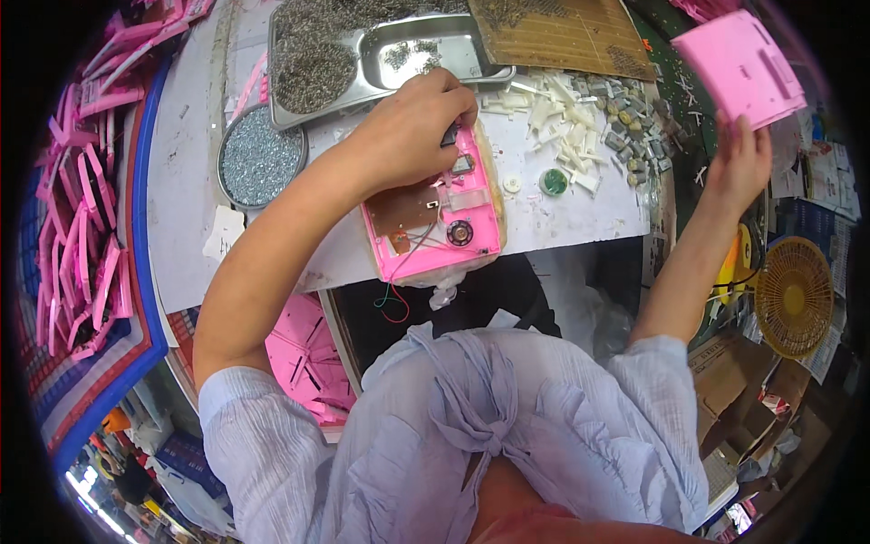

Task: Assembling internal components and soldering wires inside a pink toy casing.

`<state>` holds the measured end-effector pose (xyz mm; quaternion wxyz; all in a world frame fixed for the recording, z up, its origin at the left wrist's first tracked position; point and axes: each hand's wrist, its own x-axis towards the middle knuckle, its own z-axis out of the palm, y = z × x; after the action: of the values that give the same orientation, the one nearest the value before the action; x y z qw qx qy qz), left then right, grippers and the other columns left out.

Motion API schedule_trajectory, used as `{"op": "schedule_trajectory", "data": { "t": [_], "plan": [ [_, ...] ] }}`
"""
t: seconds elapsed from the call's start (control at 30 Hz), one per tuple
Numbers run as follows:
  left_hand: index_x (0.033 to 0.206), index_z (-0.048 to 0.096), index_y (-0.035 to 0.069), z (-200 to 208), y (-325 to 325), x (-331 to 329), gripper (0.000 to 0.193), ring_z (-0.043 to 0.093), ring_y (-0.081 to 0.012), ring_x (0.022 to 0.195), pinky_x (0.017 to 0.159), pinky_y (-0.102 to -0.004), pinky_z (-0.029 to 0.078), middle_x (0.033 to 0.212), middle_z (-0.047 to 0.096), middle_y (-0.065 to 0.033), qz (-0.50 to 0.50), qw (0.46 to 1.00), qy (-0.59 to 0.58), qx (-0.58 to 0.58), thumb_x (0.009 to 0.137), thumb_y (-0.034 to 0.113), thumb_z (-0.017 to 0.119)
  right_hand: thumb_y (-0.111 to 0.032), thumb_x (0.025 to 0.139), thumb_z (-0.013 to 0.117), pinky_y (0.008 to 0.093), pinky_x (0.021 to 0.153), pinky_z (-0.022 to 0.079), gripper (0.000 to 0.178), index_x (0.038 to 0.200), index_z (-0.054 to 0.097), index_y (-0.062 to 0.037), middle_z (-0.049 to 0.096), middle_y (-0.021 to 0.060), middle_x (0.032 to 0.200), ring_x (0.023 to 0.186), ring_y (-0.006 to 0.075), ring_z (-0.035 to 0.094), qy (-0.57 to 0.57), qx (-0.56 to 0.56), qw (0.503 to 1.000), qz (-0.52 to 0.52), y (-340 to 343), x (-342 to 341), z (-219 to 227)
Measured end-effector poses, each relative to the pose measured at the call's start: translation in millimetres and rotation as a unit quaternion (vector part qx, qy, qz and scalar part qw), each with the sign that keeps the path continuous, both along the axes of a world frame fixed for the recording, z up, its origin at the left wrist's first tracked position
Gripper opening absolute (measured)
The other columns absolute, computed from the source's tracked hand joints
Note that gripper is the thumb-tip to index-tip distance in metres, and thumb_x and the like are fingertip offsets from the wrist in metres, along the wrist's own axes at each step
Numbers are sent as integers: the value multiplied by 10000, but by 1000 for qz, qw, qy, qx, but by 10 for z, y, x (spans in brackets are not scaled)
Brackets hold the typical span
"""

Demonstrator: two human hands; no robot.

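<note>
A pink plastic housing [417, 263] lies open side up on a padded base in front of me. It carries a brown board [399, 210], a round black speaker-like part [459, 233] and thin wires, some dangling over the table's edge. My left hand [412, 127] is over the housing's far end, fingers curled down by a small dark part; what they grip is mostly hidden. Out to the far right, my right hand [741, 168] holds up a pink plastic case [741, 72] by its lower edge.
Beyond the housing sits a metal tray [385, 54] of small metal parts, partly under cardboard [562, 36]. A round dish [263, 156] of screws is left. White plastic pieces [566, 122] and small grey parts [634, 118] lie right. Pink cases [82, 236] fill the left side.
</note>
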<state>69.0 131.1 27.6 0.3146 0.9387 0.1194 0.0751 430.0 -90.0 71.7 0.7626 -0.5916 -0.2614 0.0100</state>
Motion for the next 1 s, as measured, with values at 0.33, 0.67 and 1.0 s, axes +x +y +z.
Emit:
{"op": "schedule_trajectory", "data": {
  "t": [0.33,0.67,1.0],
  "plan": [
    [1374,542,24,271,-589,-696,436,625,-128,768,635,-255,495,1051,630,-66,215,834,-166,-481,982,192,634,-33,965,629,358,802,652,458,1399,514,58,683,152,1198,999,220,716,350,-81,858,367,-166,-2019,-318],
    [1583,301,23,-60,-981,-1007,720,473,-30,594,575,-193,376,734,583,32,316,925,-104,-185,961,87,657,-240,965,671,403,587,506,635,1503,409,-29,646,126,695,614,310,653,-224,-441,794,352,-56,-2454,-523],
    [1542,392,38,-153,-1085,-1193,632,409,-35,603,564,-207,322,671,433,57,339,911,-86,-218,967,106,646,-171,926,701,360,579,484,609,1495,491,-108,630,128,657,571,274,632,-289,-402,760,420,139,-2331,-564]
  ]
}}
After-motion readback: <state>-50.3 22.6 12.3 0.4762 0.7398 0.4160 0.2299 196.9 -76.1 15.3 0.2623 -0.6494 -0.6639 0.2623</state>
